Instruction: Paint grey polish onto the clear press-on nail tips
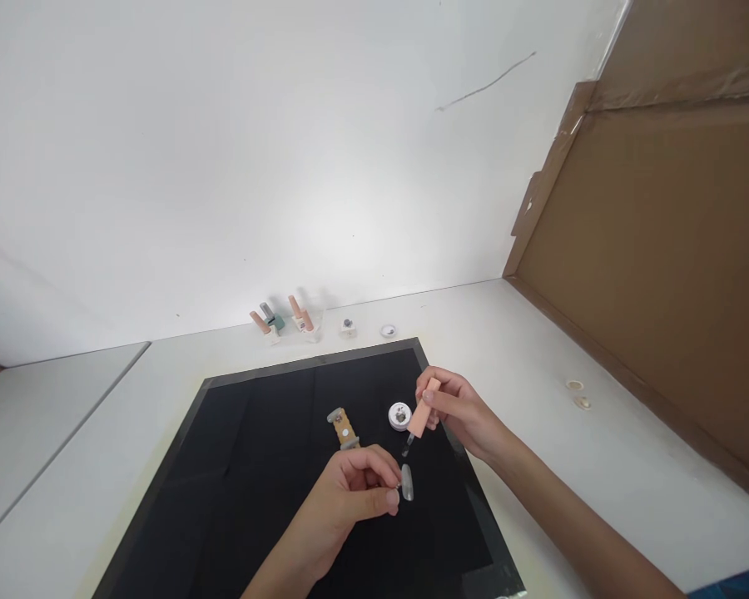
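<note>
My left hand point(355, 491) is closed in a pinch on a long clear false nail tip point(407, 484), held just above a black mat point(255, 466). My right hand point(455, 408) grips the peach cap of a nail polish brush point(422, 413), its thin brush end pointing down toward the nail tip and stopping a little short of it. A small round white jar point(399, 416) sits on the mat just left of the brush. A tan nail holder stand point(343, 428) lies on the mat beyond my left hand.
The mat lies on a white table point(537, 358). Several polish bottles point(284, 320) and two small jars point(348, 327) stand by the white wall. A large cardboard sheet point(662, 249) leans at the right. Two small round pieces point(577, 393) lie on the table near it.
</note>
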The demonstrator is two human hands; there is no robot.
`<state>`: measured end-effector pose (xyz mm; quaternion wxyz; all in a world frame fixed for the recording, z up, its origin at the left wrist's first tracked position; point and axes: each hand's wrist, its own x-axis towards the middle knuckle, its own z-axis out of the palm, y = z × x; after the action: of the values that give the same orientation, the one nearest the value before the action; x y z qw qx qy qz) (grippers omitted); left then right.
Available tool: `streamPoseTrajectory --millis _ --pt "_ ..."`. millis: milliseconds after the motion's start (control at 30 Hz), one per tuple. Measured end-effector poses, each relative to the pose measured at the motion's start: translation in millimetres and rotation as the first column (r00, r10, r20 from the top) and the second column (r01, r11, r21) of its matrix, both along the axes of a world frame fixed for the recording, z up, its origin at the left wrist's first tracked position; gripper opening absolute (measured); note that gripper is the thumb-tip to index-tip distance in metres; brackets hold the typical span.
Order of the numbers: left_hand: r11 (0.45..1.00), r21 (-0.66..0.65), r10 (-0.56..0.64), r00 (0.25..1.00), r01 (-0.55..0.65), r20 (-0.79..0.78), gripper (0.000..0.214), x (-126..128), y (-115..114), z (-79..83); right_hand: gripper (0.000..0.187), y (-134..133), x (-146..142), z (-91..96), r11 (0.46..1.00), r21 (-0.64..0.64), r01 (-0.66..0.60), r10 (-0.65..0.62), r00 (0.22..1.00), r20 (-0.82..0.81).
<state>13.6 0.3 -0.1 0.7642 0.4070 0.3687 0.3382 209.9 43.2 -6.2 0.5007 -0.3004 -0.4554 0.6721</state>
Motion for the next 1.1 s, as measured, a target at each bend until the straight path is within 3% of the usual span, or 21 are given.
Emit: streamPoseTrajectory --millis 233,400,567,967,1100 --pt "0.999 -0.03 0.012 0.999 -0.011 0.032 0.01 1 0 -0.8 0.02 -3 1 1.4 0.996 0.054 -0.075 0.079 0.994 -0.079" --pt "0.999 -0.044 0.021 0.999 -0.019 0.032 0.01 2 0 2.7 0.021 -5 -1 0.2 0.977 0.119 -0.176 0.184 0.981 -0.061" --pt "0.998 -0.063 0.021 0.999 -0.019 0.031 0.009 2 0 5.4 0.019 -7 -3 -2.8 0.972 0.116 -0.202 0.208 0.977 -0.041" --pt "0.999 -0.045 0.002 0.999 0.0 0.041 0.012 -3 0 -3.1 0.019 -3 -2 1.6 0.998 0.047 -0.039 0.04 0.999 -0.027" --pt "0.994 0.004 0.11 0.993 -0.11 -0.037 0.013 -12 9 1.6 0.017 -1 2 -0.7 1.0 0.013 0.009 -0.009 0.999 -0.034"
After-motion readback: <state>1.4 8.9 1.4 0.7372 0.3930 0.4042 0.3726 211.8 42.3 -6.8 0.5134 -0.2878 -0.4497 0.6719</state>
